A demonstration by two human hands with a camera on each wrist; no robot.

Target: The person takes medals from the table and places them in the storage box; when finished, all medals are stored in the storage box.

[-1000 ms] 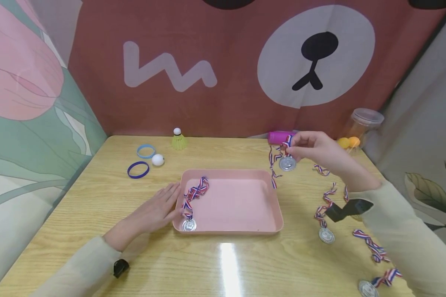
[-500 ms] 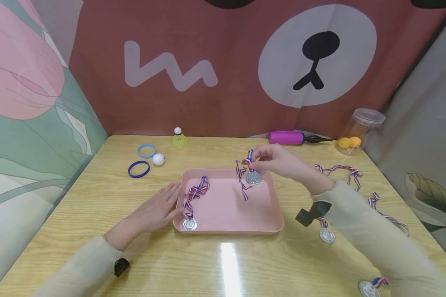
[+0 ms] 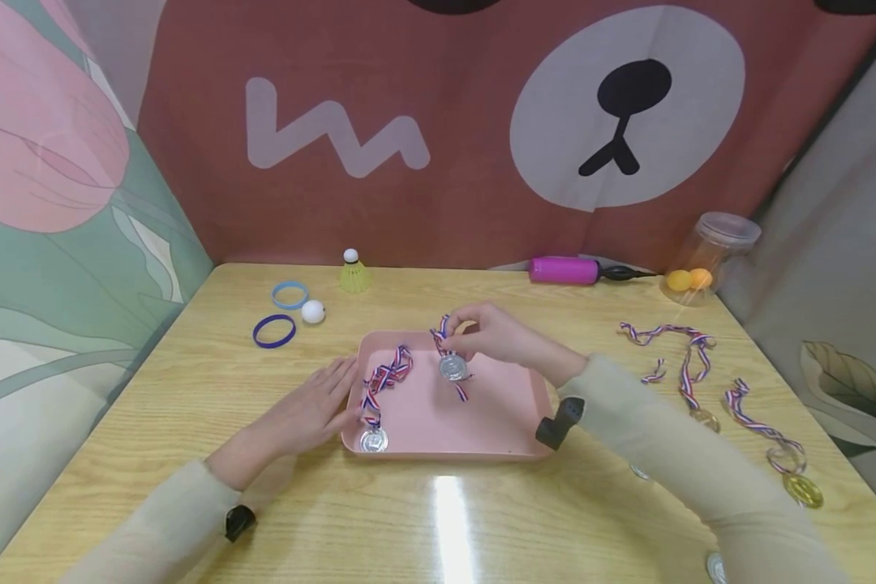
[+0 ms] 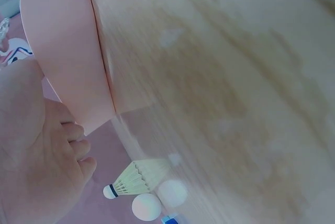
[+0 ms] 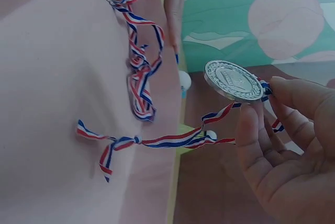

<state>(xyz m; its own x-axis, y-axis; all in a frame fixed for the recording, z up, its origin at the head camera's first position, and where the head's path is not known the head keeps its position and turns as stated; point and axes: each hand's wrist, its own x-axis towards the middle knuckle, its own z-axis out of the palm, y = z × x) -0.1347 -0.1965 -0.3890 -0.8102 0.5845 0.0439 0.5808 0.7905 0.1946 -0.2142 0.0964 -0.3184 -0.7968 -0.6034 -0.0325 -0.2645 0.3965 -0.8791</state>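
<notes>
A pink tray (image 3: 504, 422) lies mid-table. Inside it, at the left, one silver medal (image 3: 373, 440) rests with its striped ribbon (image 3: 388, 375) bunched above it. My right hand (image 3: 461, 328) pinches a second silver medal (image 3: 453, 368) by its top and holds it above the tray's back middle. In the right wrist view this medal (image 5: 233, 80) sits between my fingertips (image 5: 282, 124), its ribbon (image 5: 157, 141) trailing down onto the tray (image 5: 52, 103). My left hand (image 3: 336, 397) lies flat on the table, fingers straight, touching the tray's left wall (image 4: 63, 41).
Two blue wristbands (image 3: 273, 331), a white ball (image 3: 311, 312) and a shuttlecock (image 3: 354, 274) sit at the back left. A pink pump (image 3: 564, 269) and a clear jar (image 3: 704, 259) with orange balls stand at the back right. More ribboned medals (image 3: 682, 357) lie on the right.
My right hand has carried the silver medal leftward, from over the table right of the tray to above the tray's middle. The left hand has stayed put.
</notes>
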